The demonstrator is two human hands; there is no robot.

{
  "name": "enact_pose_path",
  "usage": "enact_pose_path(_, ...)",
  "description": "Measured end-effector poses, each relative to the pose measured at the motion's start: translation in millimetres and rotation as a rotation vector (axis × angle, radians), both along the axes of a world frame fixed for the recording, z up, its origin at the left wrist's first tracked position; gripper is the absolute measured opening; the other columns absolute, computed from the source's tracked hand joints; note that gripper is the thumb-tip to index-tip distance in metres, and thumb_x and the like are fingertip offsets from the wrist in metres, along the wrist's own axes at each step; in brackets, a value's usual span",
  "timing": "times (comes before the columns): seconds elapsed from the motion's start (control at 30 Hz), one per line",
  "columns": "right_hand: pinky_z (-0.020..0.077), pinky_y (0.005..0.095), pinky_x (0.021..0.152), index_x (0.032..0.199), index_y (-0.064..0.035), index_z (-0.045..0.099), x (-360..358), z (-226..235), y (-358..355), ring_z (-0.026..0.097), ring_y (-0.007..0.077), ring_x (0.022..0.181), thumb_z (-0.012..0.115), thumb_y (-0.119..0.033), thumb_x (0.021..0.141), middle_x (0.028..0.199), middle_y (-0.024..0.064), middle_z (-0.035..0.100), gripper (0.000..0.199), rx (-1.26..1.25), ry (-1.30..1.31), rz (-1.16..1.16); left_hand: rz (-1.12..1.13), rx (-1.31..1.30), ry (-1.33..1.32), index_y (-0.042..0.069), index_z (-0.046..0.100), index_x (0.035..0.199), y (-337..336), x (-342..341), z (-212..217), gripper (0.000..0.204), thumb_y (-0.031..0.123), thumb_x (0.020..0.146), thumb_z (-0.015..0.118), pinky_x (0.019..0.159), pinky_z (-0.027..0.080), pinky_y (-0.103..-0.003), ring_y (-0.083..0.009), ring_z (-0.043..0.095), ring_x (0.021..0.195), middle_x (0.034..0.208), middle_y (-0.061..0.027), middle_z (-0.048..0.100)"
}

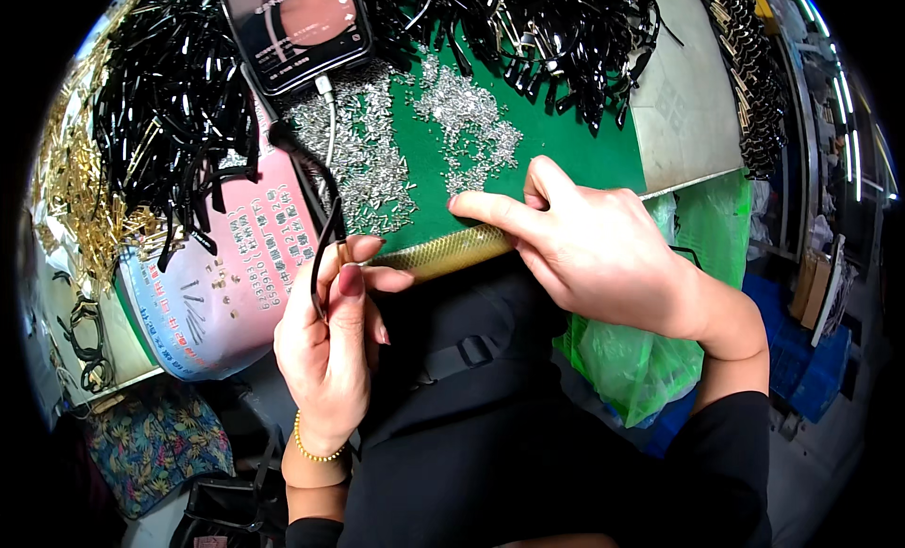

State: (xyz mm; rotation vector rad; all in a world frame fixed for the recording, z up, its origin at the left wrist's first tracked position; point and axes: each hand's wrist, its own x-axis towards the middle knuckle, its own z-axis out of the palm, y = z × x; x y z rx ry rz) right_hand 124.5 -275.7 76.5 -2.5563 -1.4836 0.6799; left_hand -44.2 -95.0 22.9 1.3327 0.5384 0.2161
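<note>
My left hand [335, 331] is closed, with thumb and fingers around a thin black eyeglass temple [325, 176]. Its upper end rises beside the phone's white cable. My right hand [603, 246] reaches leftward over the front of the green mat [566, 157]. Its index finger is stretched out, the tip touching the mat at the near end of a scatter of tiny silver pins or screws [462, 114]. At least one other finger is bent, and I see nothing held there. A second patch of the silver pieces [363, 162] lies nearer my left hand.
Heaps of black temples [179, 105] lie left and at the back [575, 49]. Gold-coloured parts [71, 162] are at far left. A phone [297, 39] stands behind, above a pink sheet [226, 284]. A gold textured strip [448, 253] edges the mat. Green plastic bags [632, 359] hang at right.
</note>
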Motion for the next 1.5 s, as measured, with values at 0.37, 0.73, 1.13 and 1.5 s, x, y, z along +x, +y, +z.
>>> enact_pose_path(0.37, 0.053, 0.0247, 0.054, 0.151, -0.0131, 0.03, 2.0, 37.1, 47.9, 0.063, 0.0096, 0.065, 0.048, -0.018, 0.104, 0.094, 0.003, 0.052, 0.05, -0.026, 1.345, -0.486, -0.031, 0.009, 0.003, -0.005, 0.059, 0.127, 5.7, 7.4, 1.4, 0.028, 0.009, 0.106, 0.048, 0.052, 0.042, -0.019, -0.0024, 0.05, 0.057, 0.092, -0.0097, 0.074)
enact_pose_path(0.73, 0.0526, 0.0231, 0.049, 0.151, -0.0126, 0.028, 5.7, 34.3, 45.4, 0.062, 0.0091, 0.061, 0.046, -0.016, 0.103, 0.095, 0.0036, 0.052, 0.052, -0.03, 1.343, -0.497, -0.062, 0.652, -0.015, -0.005, 0.059, 0.129, -2.7, 3.7, -14.1, 0.045, -0.013, 0.085, 0.056, 0.075, 0.056, -0.034, -0.0275, 0.072, 0.084, 0.098, -0.0162, 0.074)
enact_pose_path(1.13, 0.054, 0.0355, 0.068, 0.141, -0.0034, 0.029, -5.4, 4.5, 25.1, 0.067, 0.0254, 0.078, 0.056, -0.022, 0.102, 0.111, 0.0164, 0.06, 0.051, 0.268, 0.989, -0.241, -0.101, 1.146, -0.221, -0.009, 0.06, 0.123, -3.7, 19.2, -19.4, 0.037, -0.013, 0.086, 0.059, 0.06, 0.052, -0.035, -0.0265, 0.065, 0.065, 0.084, -0.0148, 0.068)
enact_pose_path(1.5, 0.0569, 0.0453, 0.064, 0.093, -0.0004, 0.06, 107.0, -11.4, 11.7, 0.069, 0.0361, 0.071, 0.066, -0.023, 0.092, 0.087, 0.0182, 0.066, 0.023, 0.342, -0.652, -0.261, 0.34, 0.57, -0.125, 0.002, 0.05, 0.129, 12.9, 5.8, -21.2, 0.031, 0.026, 0.11, 0.043, 0.053, 0.026, -0.016, -0.0004, 0.033, 0.06, 0.081, 0.0051, 0.045)
